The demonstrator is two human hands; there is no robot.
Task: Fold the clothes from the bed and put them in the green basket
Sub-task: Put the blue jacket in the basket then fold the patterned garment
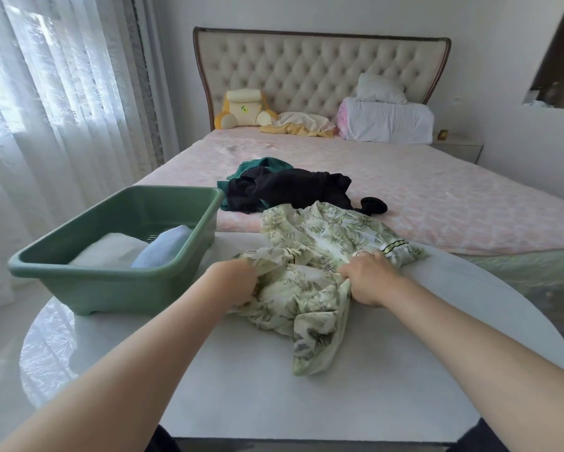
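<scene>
Leaf-print garment (310, 252): crumpled near the middle of the white surface (306, 396), far part reaching toward the bed (453, 197) edge; thin, light and floppy by the look, probably a little slick, no stiffness to keep a crease; not fragile.

Gripped on both sides: left hand (238, 283) bunched into the cloth, fingers (250, 275) curled round a fold; right hand (368, 282) opposite, fingers (377, 256) curled and pinching fabric just beside the dark-striped cuff (395, 246).

Better taken at shoulders, seams or hem corners than mid-cloth, judging by the bunching; needs spreading flat before any fold; likely to slide open if lifted by one point; loose tail lying toward the near side, well inside the rim.

Green basket (111, 283) just beside the garment on the same surface; holds a folded white piece (111, 249) and a folded pale-blue piece (163, 246), spare room at the far end.

Bare surface in front and to the right, enough for laying flat; rounded rim near the cuff, some risk of cloth slipping off there.

Black clothes (290, 187) and teal piece (261, 164) heaped unfolded on the bed beyond, well apart from both hands.
</scene>
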